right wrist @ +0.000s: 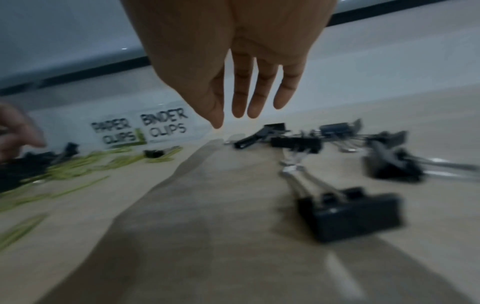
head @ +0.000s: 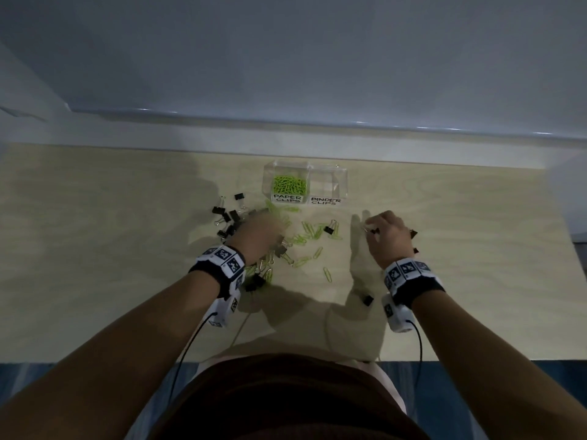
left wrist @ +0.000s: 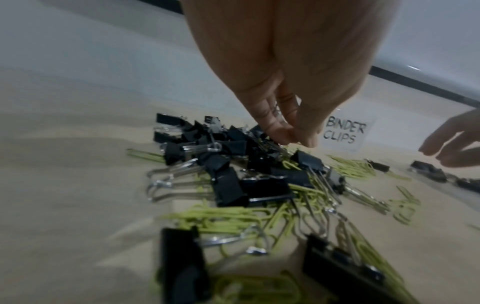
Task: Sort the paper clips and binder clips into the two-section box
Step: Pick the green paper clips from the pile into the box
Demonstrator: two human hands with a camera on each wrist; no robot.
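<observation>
A clear two-section box (head: 330,168) stands at the back of the table. Its PAPER CLIPS section (head: 289,185) holds green paper clips; nothing shows in its BINDER CLIPS section (head: 327,185). My left hand (head: 257,236) hovers over a mixed heap of black binder clips (left wrist: 233,185) and green paper clips (left wrist: 221,216). Its fingertips (left wrist: 285,135) meet at the heap's far side; I cannot make out anything between them. My right hand (head: 386,236) hangs with straight fingers (right wrist: 240,107), holding nothing, above scattered binder clips (right wrist: 348,214).
More binder clips (head: 227,217) lie left of the heap, one (head: 367,300) sits near my right wrist, another (head: 330,229) among loose paper clips (head: 313,231) in front of the box. A pale wall ledge (head: 286,134) runs behind the table.
</observation>
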